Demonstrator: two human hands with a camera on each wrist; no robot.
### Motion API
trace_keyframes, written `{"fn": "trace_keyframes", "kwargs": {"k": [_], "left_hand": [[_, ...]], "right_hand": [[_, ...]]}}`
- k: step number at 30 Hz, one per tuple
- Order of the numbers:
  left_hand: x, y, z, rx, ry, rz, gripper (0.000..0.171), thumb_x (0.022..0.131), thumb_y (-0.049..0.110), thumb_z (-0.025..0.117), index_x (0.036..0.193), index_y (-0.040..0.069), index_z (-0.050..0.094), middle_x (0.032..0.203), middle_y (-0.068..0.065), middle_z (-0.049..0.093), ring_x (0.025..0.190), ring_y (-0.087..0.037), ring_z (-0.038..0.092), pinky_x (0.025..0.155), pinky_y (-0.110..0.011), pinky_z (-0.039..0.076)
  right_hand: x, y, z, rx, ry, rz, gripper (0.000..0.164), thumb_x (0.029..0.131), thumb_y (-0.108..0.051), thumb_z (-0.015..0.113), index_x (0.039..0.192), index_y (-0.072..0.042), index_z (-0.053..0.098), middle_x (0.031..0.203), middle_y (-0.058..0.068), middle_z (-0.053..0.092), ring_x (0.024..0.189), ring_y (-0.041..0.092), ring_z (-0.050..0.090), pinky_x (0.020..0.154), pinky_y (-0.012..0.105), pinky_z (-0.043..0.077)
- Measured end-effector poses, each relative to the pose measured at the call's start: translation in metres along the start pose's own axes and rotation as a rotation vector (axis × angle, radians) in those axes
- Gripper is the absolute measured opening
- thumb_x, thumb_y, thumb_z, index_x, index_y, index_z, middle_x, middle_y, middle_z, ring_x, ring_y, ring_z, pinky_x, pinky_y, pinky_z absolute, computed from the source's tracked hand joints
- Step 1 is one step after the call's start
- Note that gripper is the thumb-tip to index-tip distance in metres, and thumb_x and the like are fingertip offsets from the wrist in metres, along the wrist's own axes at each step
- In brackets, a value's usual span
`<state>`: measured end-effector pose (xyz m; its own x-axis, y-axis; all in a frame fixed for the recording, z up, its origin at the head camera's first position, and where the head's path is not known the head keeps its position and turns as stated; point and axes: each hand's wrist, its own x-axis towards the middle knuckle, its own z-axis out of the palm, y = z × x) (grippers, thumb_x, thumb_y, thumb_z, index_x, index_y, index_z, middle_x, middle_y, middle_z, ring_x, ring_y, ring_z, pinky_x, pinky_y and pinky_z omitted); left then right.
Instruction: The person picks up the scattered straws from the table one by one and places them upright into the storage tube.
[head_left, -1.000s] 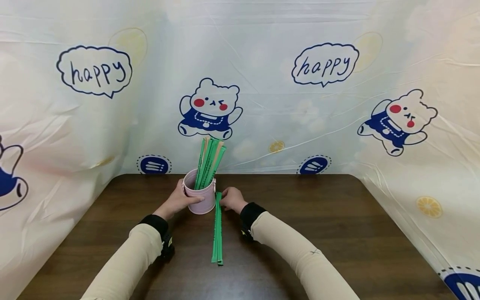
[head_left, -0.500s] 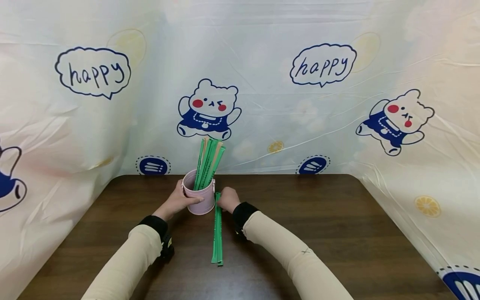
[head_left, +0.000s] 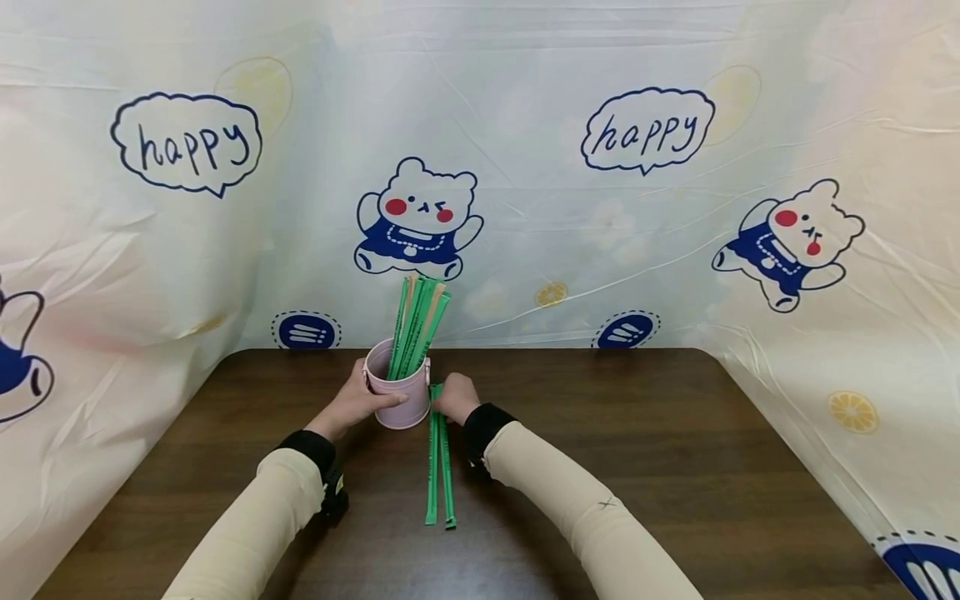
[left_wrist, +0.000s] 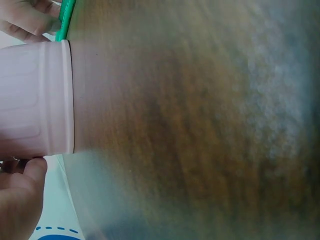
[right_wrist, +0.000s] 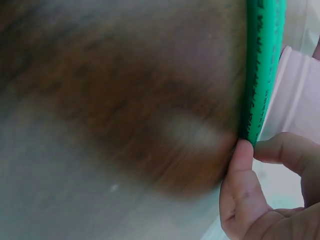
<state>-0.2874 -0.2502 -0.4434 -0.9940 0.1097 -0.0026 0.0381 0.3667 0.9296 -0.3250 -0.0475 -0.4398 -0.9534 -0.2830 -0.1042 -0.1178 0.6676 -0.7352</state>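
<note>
A pale pink bucket point(head_left: 401, 415) stands upright on the table, with several green-wrapped chopsticks point(head_left: 415, 333) leaning in it and rising above its rim. My left hand point(head_left: 351, 406) grips the bucket's left side, thumb across the front. Right of the bucket, two long green-wrapped chopstick packets lie on the table, a left packet point(head_left: 432, 475) and a right packet point(head_left: 447, 479), their near ends spread apart. At their far end my right hand point(head_left: 456, 398) pinches green wrapper between thumb and finger. The right wrist view shows this pinch point(right_wrist: 250, 142) closely; whether one or both packets are held is unclear.
The dark brown wooden table point(head_left: 637, 467) has its far edge just behind the bucket. A pale printed curtain point(head_left: 525, 208) with bears and lettering hangs behind and at both sides.
My right hand has shifted slightly left onto the packets' far end. The two packets, lying together before, now spread apart at their near ends. My left hand and the bucket stay put.
</note>
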Motion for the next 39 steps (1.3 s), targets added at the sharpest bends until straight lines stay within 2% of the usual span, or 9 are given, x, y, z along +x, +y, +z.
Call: {"fn": "trace_keyframes", "kwargs": {"k": [5,13,16,19,22,25,32,36,39], "left_hand": [[0.001,0.001,0.000,-0.002,0.002,0.000,0.096,0.090,0.017,0.075,0.155,0.001,0.006,0.156,-0.027,0.024,0.142,-0.043,0.033,0.123,-0.066,0.027],[0.002,0.001,0.000,-0.012,0.003,-0.017,0.096,0.091,0.017,0.075,0.155,0.002,0.005,0.158,-0.027,0.022,0.144,-0.044,0.030,0.124,-0.067,0.023],[0.002,0.002,-0.001,-0.010,0.008,-0.018,0.097,0.091,0.017,0.074,0.156,0.002,0.004,0.158,-0.028,0.021,0.144,-0.044,0.029,0.124,-0.067,0.022],[0.001,0.003,-0.001,-0.006,0.014,-0.019,0.096,0.091,0.017,0.074,0.156,0.001,0.005,0.158,-0.028,0.021,0.144,-0.044,0.029,0.124,-0.067,0.022],[0.000,0.003,-0.001,-0.001,0.011,-0.020,0.097,0.092,0.018,0.074,0.156,0.002,0.003,0.159,-0.028,0.020,0.144,-0.045,0.029,0.124,-0.068,0.023],[-0.002,0.004,-0.001,-0.004,0.001,-0.025,0.098,0.092,0.020,0.074,0.157,0.004,0.002,0.159,-0.027,0.018,0.145,-0.044,0.027,0.124,-0.068,0.023],[-0.004,0.004,0.000,-0.006,-0.006,-0.020,0.100,0.092,0.023,0.074,0.158,0.004,0.001,0.159,-0.028,0.015,0.144,-0.045,0.026,0.123,-0.069,0.024],[-0.004,0.004,0.001,-0.006,-0.014,-0.022,0.100,0.093,0.022,0.073,0.158,0.004,0.000,0.160,-0.028,0.014,0.144,-0.045,0.026,0.123,-0.068,0.024],[-0.002,0.005,0.001,-0.005,-0.009,-0.029,0.099,0.093,0.022,0.073,0.158,0.004,0.001,0.160,-0.027,0.016,0.144,-0.044,0.027,0.124,-0.068,0.024]], "right_hand": [[0.002,0.004,-0.006,0.092,-0.008,0.020,0.060,0.085,0.007,0.066,0.054,-0.019,0.022,0.050,-0.008,0.018,0.045,0.017,0.054,0.049,0.027,0.052],[0.003,0.006,-0.029,0.232,-0.020,0.043,0.055,0.088,0.005,0.066,0.052,-0.017,0.031,0.049,-0.005,0.031,0.050,0.015,0.052,0.068,0.038,0.065],[0.003,0.006,-0.043,0.247,0.000,0.044,0.040,0.089,0.003,0.066,0.060,-0.011,0.042,0.060,-0.003,0.039,0.059,0.024,0.063,0.076,0.042,0.065],[0.004,0.006,-0.061,0.267,0.035,0.049,0.003,0.091,0.001,0.064,0.090,0.004,0.063,0.086,0.008,0.060,0.077,0.031,0.072,0.084,0.046,0.064],[0.006,0.001,-0.082,0.354,0.072,0.033,0.038,0.093,0.003,0.060,0.130,0.011,0.058,0.118,0.023,0.064,0.084,0.029,0.071,0.093,0.050,0.061],[0.007,-0.009,-0.104,0.469,0.101,-0.002,0.044,0.096,0.003,0.055,0.139,0.011,0.050,0.125,0.028,0.061,0.088,0.023,0.065,0.099,0.051,0.058],[0.005,-0.056,-0.145,0.717,0.246,-0.126,0.047,0.097,0.004,0.053,0.144,0.005,0.047,0.111,0.011,0.056,0.109,0.029,0.063,0.102,0.047,0.057],[0.003,-0.078,-0.147,0.803,0.373,-0.227,0.047,0.098,0.002,0.055,0.144,0.001,0.047,0.104,0.004,0.052,0.101,0.019,0.059,0.099,0.043,0.059],[0.000,-0.088,-0.139,0.802,0.456,-0.286,0.045,0.099,0.000,0.057,0.143,-0.001,0.048,0.106,0.003,0.054,0.098,0.013,0.056,0.095,0.038,0.060]]}}
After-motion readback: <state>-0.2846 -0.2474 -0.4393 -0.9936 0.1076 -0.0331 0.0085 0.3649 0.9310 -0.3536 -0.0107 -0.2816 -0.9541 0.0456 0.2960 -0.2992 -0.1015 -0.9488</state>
